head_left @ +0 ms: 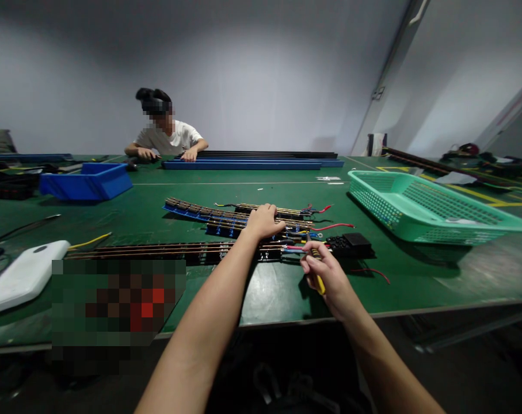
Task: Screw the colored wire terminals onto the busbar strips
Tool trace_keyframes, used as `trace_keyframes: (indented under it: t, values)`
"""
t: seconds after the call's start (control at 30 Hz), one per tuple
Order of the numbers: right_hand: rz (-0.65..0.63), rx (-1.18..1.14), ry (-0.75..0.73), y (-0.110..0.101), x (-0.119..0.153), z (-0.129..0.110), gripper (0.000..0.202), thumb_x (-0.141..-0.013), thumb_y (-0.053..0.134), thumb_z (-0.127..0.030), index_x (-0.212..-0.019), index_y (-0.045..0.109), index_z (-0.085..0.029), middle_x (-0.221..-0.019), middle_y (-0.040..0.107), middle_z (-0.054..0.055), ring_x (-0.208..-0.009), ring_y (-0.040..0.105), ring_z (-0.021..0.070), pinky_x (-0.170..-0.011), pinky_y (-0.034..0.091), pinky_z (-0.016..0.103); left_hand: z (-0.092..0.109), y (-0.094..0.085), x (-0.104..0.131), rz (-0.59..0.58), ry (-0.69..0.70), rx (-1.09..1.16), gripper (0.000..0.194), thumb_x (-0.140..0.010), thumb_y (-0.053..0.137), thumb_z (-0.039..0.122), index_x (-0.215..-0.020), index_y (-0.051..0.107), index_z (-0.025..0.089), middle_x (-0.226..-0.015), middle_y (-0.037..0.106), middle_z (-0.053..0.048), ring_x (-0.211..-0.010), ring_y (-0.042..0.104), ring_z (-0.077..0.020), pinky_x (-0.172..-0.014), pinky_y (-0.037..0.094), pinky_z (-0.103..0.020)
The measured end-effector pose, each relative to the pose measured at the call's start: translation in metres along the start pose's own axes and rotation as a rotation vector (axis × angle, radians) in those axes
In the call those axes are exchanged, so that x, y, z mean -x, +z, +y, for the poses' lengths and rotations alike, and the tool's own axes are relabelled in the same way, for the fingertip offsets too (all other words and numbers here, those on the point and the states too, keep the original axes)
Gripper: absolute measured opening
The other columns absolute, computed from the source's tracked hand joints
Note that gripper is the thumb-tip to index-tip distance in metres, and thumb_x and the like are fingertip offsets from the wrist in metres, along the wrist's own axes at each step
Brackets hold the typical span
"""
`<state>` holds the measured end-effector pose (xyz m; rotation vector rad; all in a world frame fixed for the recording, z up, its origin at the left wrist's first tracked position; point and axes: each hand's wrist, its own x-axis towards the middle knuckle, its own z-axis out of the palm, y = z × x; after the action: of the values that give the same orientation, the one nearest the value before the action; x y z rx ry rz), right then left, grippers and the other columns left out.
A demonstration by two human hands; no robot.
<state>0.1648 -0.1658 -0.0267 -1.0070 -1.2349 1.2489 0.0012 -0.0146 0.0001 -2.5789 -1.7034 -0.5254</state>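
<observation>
My left hand (265,221) reaches over a group of strips with copper-coloured rods, its fingers curled down onto one blue-based strip (191,210). The fingertips are partly hidden. In my right hand (323,270) is a pair of pliers (320,284) with yellow and black handles, its tip up by the wire ends. A long black strip (191,251) with copper rods lies nearest me, running beneath my left forearm. Red and blue wires at its right end lead towards a black block (351,245), close beside my right hand.
A green mesh basket (410,207) stands at right, a blue bin (88,181) at left. Near the left front lies a white box-shaped device (25,276). Across the green table (243,187), a co-worker (170,135) leans over long blue and black bars (252,164).
</observation>
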Motion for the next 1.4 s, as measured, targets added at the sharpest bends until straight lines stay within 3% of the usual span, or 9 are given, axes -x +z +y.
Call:
trace_keyframes:
  t: [0.23,0.3,0.43,0.53,0.77,1.0,1.17,1.3,1.4]
  values:
    - [-0.089,0.786,-0.222,0.009,0.006,-0.008,0.015,-0.067,0.068,-0.020,-0.081,0.064,-0.023,-0.061,0.050,-0.004,-0.061,0.046,0.0157,-0.058,0.033,0.027,0.000,0.000,0.001,-0.002,-0.013,0.020,0.037,-0.087,0.055,0.049,-0.109,0.061,0.020,-0.122,0.065,-0.011,-0.116,0.060,-0.0290,-0.098,0.048,-0.041]
    - [-0.079,0.631,-0.162,0.009,0.005,-0.006,0.015,-0.068,0.069,-0.023,-0.081,0.062,-0.023,-0.059,0.046,-0.005,-0.056,0.042,0.0137,-0.054,0.031,0.026,0.000,0.000,0.001,-0.002,-0.011,0.021,0.037,-0.087,0.055,0.049,-0.110,0.061,0.020,-0.122,0.065,-0.011,-0.116,0.060,-0.0291,-0.098,0.048,-0.041]
    - [0.042,-0.078,0.053,0.002,0.006,-0.006,0.029,-0.074,0.069,-0.039,-0.095,0.054,-0.025,-0.059,0.039,-0.008,-0.048,0.027,0.0097,-0.044,0.025,0.021,0.000,0.000,0.001,0.005,-0.002,0.013,0.038,-0.087,0.054,0.050,-0.109,0.062,0.020,-0.121,0.066,-0.011,-0.114,0.060,-0.0294,-0.098,0.048,-0.041]
    - [0.048,-0.315,0.055,-0.002,0.015,-0.014,0.035,-0.075,0.070,-0.044,-0.101,0.056,-0.026,-0.065,0.043,-0.005,-0.053,0.028,0.0103,-0.044,0.026,0.018,-0.001,0.001,0.000,0.003,-0.003,0.008,0.038,-0.087,0.054,0.050,-0.109,0.062,0.020,-0.120,0.066,-0.011,-0.114,0.061,-0.0287,-0.098,0.048,-0.040]
    - [0.097,-0.342,-0.031,-0.017,0.021,-0.043,0.037,-0.074,0.074,-0.053,-0.098,0.064,-0.027,-0.069,0.046,-0.002,-0.059,0.037,0.0122,-0.044,0.033,0.017,-0.001,0.001,0.000,-0.004,-0.002,0.011,0.039,-0.086,0.053,0.052,-0.107,0.062,0.020,-0.118,0.066,-0.011,-0.112,0.061,-0.0293,-0.095,0.050,-0.040]
    - [0.098,-0.468,0.120,-0.046,-0.019,-0.060,0.037,-0.083,0.060,-0.059,-0.095,0.064,-0.024,-0.067,0.050,0.000,-0.052,0.042,0.0112,-0.036,0.025,0.015,-0.003,0.001,0.000,0.026,0.025,0.032,0.049,-0.086,0.051,0.064,-0.105,0.062,0.020,-0.114,0.066,-0.012,-0.111,0.062,-0.0296,-0.096,0.050,-0.040]
    - [0.120,-0.500,0.266,-0.045,-0.034,-0.071,0.031,-0.086,0.058,-0.053,-0.096,0.062,-0.025,-0.076,0.063,0.004,-0.051,0.047,0.0103,-0.036,0.027,0.013,-0.003,0.003,-0.002,0.035,0.022,0.033,0.049,-0.086,0.053,0.063,-0.105,0.062,0.019,-0.114,0.066,-0.012,-0.110,0.062,-0.0297,-0.096,0.050,-0.040]
    - [0.124,-0.361,0.283,-0.039,-0.036,-0.067,0.031,-0.079,0.069,-0.049,-0.097,0.062,-0.025,-0.072,0.061,0.000,-0.049,0.043,0.0083,-0.036,0.023,0.012,-0.003,0.002,-0.001,0.015,0.007,0.033,0.046,-0.085,0.055,0.061,-0.106,0.062,0.021,-0.115,0.067,-0.010,-0.111,0.062,-0.0289,-0.097,0.050,-0.039]
    - [0.034,-0.059,0.211,-0.033,-0.032,-0.057,0.038,-0.070,0.080,-0.048,-0.096,0.065,-0.023,-0.064,0.052,-0.005,-0.050,0.036,0.0068,-0.038,0.019,0.012,-0.002,0.000,-0.001,0.006,-0.004,0.038,0.046,-0.085,0.055,0.060,-0.108,0.062,0.021,-0.116,0.067,-0.010,-0.112,0.062,-0.0287,-0.097,0.049,-0.038]
